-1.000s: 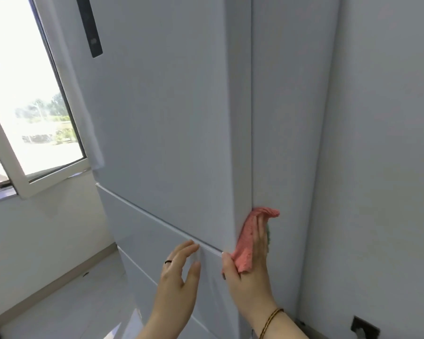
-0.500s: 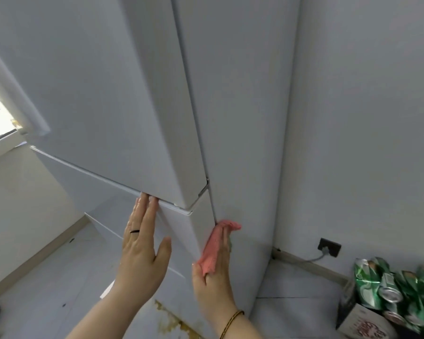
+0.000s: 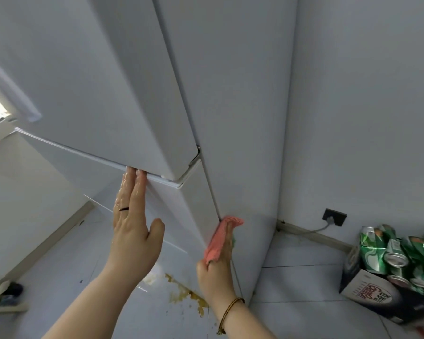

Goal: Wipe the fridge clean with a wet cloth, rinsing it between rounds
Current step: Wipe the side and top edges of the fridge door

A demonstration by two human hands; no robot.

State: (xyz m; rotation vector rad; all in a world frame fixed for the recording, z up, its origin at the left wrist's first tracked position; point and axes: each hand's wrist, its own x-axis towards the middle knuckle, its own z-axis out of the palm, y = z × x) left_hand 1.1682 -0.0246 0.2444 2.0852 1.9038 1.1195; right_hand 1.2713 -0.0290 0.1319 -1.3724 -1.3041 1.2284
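Pink cloth: lies on the right front corner of the white fridge, at the seam between the lower door and the side panel, well below the upper door. It runs lengthwise up the corner, with its top end folded over

Right hand: directly at 6 o'clock of the cloth and grasping it. The fingers reach up behind the cloth and hold it to the fridge, while the thumb nips its lower end. A braided bracelet sits on the wrist

Left hand: at 9 o'clock of the cloth, apart from it, released and flat. Its fingers are straight and together, and the tips touch the gap under the upper door. A dark ring is on one finger

Surroundings: a yellow-brown stain on the tile floor at 7 o'clock of the cloth, beside the fridge base. A wall socket with a cable plugged in is at 3 o'clock. A cardboard box holding crushed green cans stands at 4 o'clock, well apart from both hands
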